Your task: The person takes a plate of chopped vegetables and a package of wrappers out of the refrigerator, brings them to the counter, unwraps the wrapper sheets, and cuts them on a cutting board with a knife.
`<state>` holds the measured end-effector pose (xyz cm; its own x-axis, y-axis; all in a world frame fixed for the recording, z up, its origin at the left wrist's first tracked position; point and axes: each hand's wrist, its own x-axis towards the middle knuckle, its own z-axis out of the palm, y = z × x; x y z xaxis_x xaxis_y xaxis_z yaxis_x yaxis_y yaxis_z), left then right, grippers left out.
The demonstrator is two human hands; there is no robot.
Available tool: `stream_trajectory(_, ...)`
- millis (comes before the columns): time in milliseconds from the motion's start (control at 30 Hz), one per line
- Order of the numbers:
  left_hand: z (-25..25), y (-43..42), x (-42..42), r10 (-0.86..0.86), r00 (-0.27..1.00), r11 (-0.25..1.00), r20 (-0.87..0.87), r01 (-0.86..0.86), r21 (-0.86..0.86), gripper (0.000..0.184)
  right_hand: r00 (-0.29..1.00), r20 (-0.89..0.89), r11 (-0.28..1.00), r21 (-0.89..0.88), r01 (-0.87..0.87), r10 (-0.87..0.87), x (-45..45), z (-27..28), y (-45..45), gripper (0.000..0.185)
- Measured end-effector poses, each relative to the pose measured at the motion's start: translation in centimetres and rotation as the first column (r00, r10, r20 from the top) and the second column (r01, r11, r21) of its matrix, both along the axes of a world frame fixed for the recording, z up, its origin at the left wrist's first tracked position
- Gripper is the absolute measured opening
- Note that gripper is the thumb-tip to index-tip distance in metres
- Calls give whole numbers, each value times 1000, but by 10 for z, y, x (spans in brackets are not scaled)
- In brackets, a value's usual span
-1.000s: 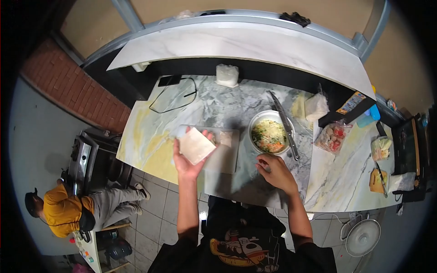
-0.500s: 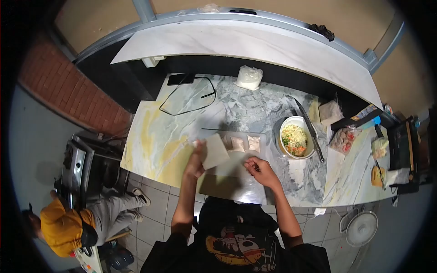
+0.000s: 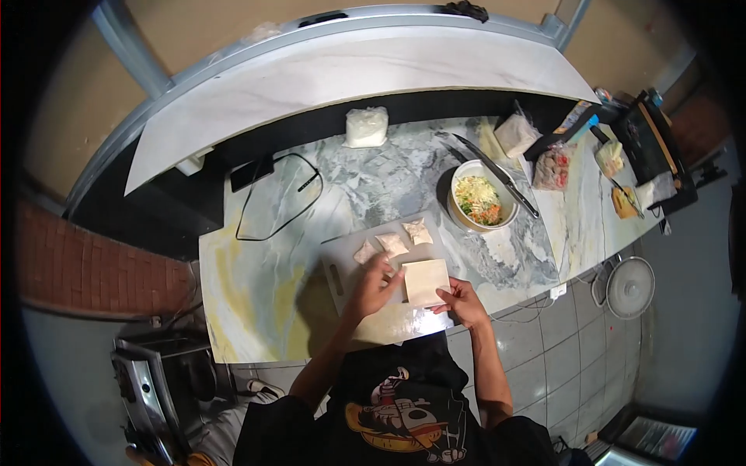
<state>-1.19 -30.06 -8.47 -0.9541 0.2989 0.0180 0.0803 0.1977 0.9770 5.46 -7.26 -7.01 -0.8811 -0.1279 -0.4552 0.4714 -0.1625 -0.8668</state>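
Note:
A square stack of thin pale wrappers (image 3: 426, 283) is over the near part of the white cutting board (image 3: 336, 250). My right hand (image 3: 464, 302) pinches its lower right corner. My left hand (image 3: 374, 289) is just left of the stack, fingers apart; whether a fingertip touches the edge cannot be made out. Three folded pale parcels (image 3: 392, 245) lie in a row on the board beyond my hands. Right of the board stands a white bowl (image 3: 481, 197) of shredded vegetables, with a long knife (image 3: 497, 172) resting across its right rim.
A bag of white powder (image 3: 366, 127) stands at the back. A black cable (image 3: 242, 220) and a phone (image 3: 252, 172) lie at the back left. Plastic bags of food (image 3: 552, 168) are at the right. Part of another person (image 3: 225, 433) shows at the lower left.
The wrapper stack has gone from my left hand to my right hand, over the board. My left hand has let go of it. The view has turned, and less of the other person shows.

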Motion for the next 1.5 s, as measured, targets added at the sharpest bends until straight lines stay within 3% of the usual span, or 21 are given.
stream_trajectory(33, 3, -3, -1, -16, 1000, 1000, 5, 16, 5, 48, 999, -23, 998, 40, 39, -38, 2, -5, 4, 30)
stream_trajectory(67, 8, -9, -5, 60, 989, 983, -136, -82, -167, 62, 999, -19, 998, 46, 52, -51, 2, -9, 8, 30)
stream_trajectory(133, 14, -23, -13, 129, 889, 833, -439, -338, -438, 92, 999, -50, 988, 156, 19, -12, 0, -13, 15, 29)
stream_trajectory(167, 6, -27, -16, 114, 935, 863, -336, -260, -432, 103, 997, -63, 990, 134, 48, -39, -2, -14, 16, 28)
stream_trajectory(267, -5, -33, -26, -3, 935, 828, -354, -196, -525, 106, 999, -46, 975, 221, -18, 29, -12, -11, 18, 27)
stream_trajectory(500, -37, -35, -33, -27, 910, 794, -414, -233, -562, 100, 994, -108, 945, 327, 26, 10, -23, -18, 7, 20)
stream_trajectory(567, -38, -37, -35, -25, 869, 850, -493, -241, -468, 94, 990, -127, 913, 395, 105, -59, -24, -21, 3, 26)
stream_trajectory(700, -35, -40, -36, -84, 875, 809, -477, -220, -545, 87, 987, -122, 920, 368, 138, -100, -25, -21, 0, 25)
stream_trajectory(867, -31, -50, -50, -158, 869, 903, -468, -65, -425, 79, 978, -122, 943, 269, 194, -167, -22, -22, -2, 20)
stream_trajectory(1000, -29, -61, -65, -188, 869, 877, -459, -62, -476, 79, 973, -182, 916, 348, 201, -144, -21, -23, -3, 26)
stream_trajectory(1100, -32, -61, -69, -214, 874, 865, -436, -38, -500, 77, 981, -180, 838, 520, 162, -78, -25, 0, -3, 27)
stream_trajectory(1133, -27, -60, -66, -195, 846, 905, -496, -39, -423, 78, 980, -185, 838, 522, 158, -70, -28, 3, 0, 27)
stream_trajectory(1167, -22, -60, -66, -175, 814, 937, -553, -35, -348, 79, 971, -237, 716, 680, 157, 12, -32, 4, 5, 26)
stream_trajectory(1233, -13, -59, -55, -161, 840, 917, -517, -67, -394, 81, 945, -270, 404, 898, 177, 186, -26, 1, 7, 25)
stream_trajectory(1333, -2, -58, -42, -121, 860, 880, -496, -139, -455, 79, 951, -261, 201, 953, 227, 166, -29, 7, 6, 18)
stream_trajectory(1433, -5, -54, -29, -58, 853, 864, -519, -217, -454, 68, 945, -268, 306, 930, 203, 188, -31, 7, 3, 18)
stream_trajectory(1500, -24, -51, -20, 144, 891, 814, -429, -354, -461, 50, 950, -249, 364, 916, 168, 188, -32, 11, -2, 18)
